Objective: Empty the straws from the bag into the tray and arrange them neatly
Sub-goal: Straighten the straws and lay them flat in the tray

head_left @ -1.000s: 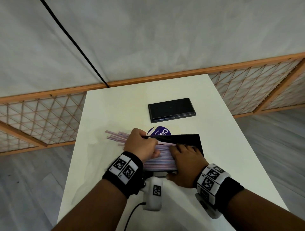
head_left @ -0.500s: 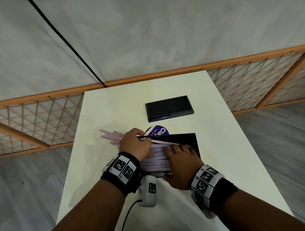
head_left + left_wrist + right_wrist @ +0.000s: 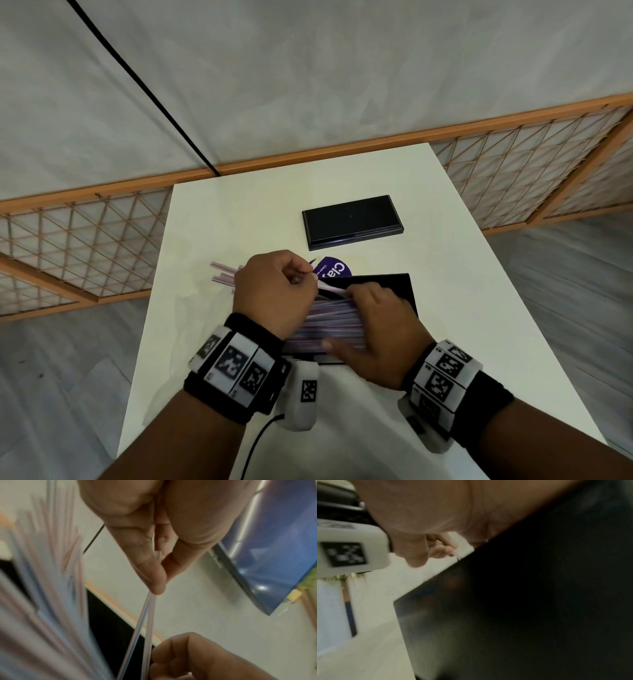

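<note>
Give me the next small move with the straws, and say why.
Probably lay the two straws pinched by the left hand down onto the pile in the black tray. The right hand rests flat on that pile, and a few stray straws poke out left over the table.

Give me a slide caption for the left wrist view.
Left hand pinches two striped straws above the white table.
</note>
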`<action>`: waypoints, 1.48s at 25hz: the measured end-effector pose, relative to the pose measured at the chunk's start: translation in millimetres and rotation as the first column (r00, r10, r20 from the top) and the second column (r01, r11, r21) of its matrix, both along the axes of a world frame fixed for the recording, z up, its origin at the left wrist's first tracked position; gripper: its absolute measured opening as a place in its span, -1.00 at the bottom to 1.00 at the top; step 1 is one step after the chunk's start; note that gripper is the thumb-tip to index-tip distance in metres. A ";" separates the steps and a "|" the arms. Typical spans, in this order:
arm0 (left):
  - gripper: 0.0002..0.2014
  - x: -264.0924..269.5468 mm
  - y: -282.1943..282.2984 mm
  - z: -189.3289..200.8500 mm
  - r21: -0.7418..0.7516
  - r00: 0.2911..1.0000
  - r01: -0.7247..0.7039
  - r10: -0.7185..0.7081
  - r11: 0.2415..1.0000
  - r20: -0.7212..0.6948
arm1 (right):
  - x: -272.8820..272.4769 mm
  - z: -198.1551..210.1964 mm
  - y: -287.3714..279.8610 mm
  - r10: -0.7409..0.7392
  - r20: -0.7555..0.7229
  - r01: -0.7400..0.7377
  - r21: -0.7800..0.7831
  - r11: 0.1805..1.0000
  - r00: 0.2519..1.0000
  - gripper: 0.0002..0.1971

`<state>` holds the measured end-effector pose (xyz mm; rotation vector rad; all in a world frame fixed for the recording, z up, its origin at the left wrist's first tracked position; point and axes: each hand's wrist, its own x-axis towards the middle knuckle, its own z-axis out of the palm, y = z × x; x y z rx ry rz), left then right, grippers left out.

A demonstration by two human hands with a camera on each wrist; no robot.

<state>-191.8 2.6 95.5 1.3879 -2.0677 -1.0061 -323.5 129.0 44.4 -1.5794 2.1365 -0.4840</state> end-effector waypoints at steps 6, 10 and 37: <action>-0.93 33.5 13.1 24.1 0.016 0.970 0.155 -0.149 0.988 -0.193 | 3.6 8.6 -19.8 0.013 -0.155 -0.026 -0.078 0.997 0.988 -0.50; -0.68 48.9 2.3 8.9 0.028 0.920 0.013 -0.001 1.000 -0.392 | 9.4 24.5 -21.6 0.107 -0.177 -0.088 0.110 0.990 0.978 -0.77; -0.81 57.5 -24.0 -50.4 0.371 0.816 -0.061 0.260 0.927 -0.516 | 24.5 -10.1 -40.8 0.134 -0.079 -0.100 0.339 0.936 0.988 0.17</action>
